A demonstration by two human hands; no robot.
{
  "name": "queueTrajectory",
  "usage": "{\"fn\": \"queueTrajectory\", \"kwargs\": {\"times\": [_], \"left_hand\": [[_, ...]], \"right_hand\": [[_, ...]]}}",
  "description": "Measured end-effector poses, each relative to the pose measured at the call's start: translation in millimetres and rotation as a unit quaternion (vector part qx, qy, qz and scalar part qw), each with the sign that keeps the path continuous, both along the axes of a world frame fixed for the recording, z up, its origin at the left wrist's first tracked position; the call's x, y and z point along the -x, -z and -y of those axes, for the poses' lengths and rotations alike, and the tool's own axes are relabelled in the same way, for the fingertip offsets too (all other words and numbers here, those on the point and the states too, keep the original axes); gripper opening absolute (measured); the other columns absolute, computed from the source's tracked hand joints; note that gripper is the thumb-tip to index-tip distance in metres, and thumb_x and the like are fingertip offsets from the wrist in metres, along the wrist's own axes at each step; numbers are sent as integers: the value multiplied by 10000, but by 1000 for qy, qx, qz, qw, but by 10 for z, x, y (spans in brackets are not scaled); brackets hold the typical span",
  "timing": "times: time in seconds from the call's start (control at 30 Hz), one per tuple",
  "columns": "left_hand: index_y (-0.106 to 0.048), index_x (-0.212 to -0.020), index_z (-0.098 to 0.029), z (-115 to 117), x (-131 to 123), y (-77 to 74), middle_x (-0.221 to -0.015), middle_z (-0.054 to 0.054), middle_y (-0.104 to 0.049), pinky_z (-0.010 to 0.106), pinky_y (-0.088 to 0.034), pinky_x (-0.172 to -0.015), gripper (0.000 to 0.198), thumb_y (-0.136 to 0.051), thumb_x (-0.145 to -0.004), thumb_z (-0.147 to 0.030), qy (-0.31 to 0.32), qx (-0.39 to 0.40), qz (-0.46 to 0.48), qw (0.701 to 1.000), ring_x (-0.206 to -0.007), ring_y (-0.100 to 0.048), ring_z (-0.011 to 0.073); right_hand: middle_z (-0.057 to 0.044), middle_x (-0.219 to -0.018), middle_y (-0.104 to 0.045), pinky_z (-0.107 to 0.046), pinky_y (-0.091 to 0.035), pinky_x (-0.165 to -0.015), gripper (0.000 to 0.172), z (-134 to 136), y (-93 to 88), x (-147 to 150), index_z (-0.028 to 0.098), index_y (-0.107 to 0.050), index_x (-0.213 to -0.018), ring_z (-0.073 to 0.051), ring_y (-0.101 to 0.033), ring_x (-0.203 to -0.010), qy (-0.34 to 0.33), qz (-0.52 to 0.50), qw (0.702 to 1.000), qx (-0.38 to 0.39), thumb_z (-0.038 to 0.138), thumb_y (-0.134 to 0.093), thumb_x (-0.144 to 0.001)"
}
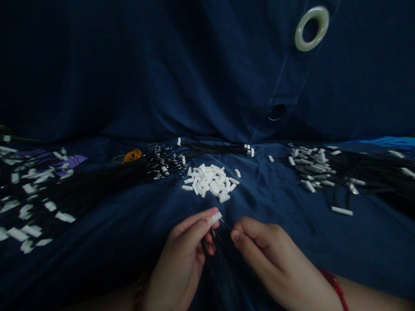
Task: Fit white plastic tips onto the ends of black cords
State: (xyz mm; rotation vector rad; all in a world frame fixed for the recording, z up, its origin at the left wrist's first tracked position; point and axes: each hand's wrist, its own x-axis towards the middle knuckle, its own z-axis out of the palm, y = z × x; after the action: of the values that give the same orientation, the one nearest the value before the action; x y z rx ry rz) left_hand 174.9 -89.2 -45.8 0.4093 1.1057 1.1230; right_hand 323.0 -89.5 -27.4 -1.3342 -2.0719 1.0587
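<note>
Loose pile of white connectors (210, 182) just ahead of my hands on the blue cloth (275, 216). Black wire bundle (97, 185) w/ metal tips off to the left, finished wires w/ white ends (324, 170) far right, orange band (131, 156) ahead-left. Nothing btwn hands and pile. My left hand (184, 255), fingers curled, thumb + forefinger pinching one white connector (216, 217) at the tips, black wires (220, 259) trailing down past the palm. My right hand (269, 255) close beside, fingertips pressed together on a thin wire end, pointing at the connector.

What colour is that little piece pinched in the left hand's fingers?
White, like the heap of small pieces beyond it. The little piece shows best in the head view, at the left hand fingertips.
</note>
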Motion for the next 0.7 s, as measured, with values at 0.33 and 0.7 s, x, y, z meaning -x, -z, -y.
{"fn": "queueTrajectory", "kwargs": {"times": [0.33, 0.7], "left_hand": [[-704, -874, -154, -5, -4, -11, -770, 51, -635, 171, -385, -558, 222, -673, -670, -238, 1, 3, 1, 1000, -630, -488, 76], [-712, -861, -153, 21, -19, -23, -768, 60, -650, 184, -385, -526, 216, -667, -665, -232, 20, -36, -47, 998, -582, -486, 78]], "right_hand": [[29, -577, -433, -196, -279, -476, 322, 26, 28, -16, 163, -473, -720, -77, -384, -499, 9, -10, 1000, 2, 321, -287, -931], [39, -539, -430, -221, -246, -466, 258, 41, 39, -9, 180, -417, -687, -86, -385, -472, 13, 24, 999, -39, 295, -345, -906]]}}
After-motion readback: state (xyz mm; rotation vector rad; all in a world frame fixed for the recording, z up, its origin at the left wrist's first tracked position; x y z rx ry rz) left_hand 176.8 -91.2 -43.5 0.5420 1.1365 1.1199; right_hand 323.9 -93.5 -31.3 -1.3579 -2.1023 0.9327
